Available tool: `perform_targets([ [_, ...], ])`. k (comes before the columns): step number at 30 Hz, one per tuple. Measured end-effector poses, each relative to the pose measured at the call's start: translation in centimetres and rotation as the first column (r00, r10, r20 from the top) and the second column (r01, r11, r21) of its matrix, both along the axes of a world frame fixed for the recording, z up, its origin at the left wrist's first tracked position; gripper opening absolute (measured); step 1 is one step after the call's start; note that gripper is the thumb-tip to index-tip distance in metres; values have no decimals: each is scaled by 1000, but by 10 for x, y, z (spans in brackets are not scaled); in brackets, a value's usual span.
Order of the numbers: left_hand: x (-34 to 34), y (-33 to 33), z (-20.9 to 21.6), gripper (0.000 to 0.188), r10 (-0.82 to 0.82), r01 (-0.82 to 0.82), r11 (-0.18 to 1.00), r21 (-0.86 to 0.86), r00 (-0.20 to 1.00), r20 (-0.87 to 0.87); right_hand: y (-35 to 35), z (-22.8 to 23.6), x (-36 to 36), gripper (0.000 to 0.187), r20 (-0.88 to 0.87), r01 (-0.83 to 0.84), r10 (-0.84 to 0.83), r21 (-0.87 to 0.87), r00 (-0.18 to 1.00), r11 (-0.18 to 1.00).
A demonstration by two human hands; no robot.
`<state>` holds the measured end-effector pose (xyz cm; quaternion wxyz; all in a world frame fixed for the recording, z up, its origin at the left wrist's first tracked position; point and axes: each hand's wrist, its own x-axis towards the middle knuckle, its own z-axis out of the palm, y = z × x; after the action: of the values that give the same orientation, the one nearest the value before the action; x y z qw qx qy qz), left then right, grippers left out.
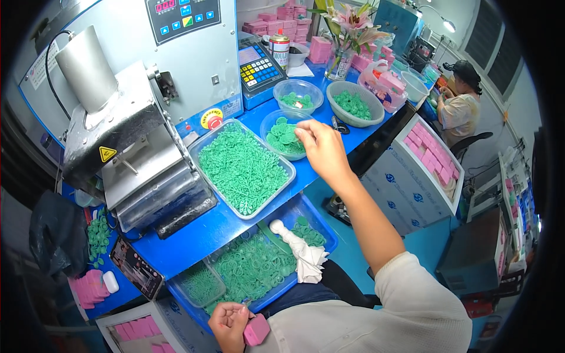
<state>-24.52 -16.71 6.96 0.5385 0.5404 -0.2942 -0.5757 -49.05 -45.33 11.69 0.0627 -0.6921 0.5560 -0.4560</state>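
Note:
My right hand (322, 148) reaches over a clear round bowl (266, 126) of flat green wax-like pieces (285, 134). Its thumb and fingers are pinched together at the bowl's right side; what they hold, if anything, I cannot make out. Down at the lower edge, close to my body, my left hand (229, 325) has its fingers curled and grips a small pink block (257, 330) beside the thumb. Left of the bowl lies a clear rectangular tub (289, 176) full of branching green pieces (241, 165).
A press machine (132, 147) stands at the left. In my lap, a blue tray (331, 232) carries green rings and a white cloth bundle (306, 259). Two more bowls, a spray can (279, 50) and a flower vase (339, 62) stand behind. A co-worker (462, 106) sits far right.

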Motion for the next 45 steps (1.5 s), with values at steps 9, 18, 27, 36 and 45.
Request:
perform_targets([
  [9,7,9,-6,12,255,-234,956,-174,961,108,103,2,45,16,-54,-409,409,9,911,913],
  [18,1,4,39,14,266,119,805,-581,804,532,232,-81,106,68,820,-791,-514,-131,251,-597],
  [27,1,-14,39,20,350,149,856,-495,539,766,223,-63,96,37,954,-986,-293,11,61,-169],
  [36,17,-5,-14,56,345,-350,936,-32,932,-108,251,-66,108,39,615,-932,703,194,358,305],
  [45,33,-9,-26,64,610,-666,735,126,569,-552,222,-61,103,49,14,-901,904,83,428,425],
])
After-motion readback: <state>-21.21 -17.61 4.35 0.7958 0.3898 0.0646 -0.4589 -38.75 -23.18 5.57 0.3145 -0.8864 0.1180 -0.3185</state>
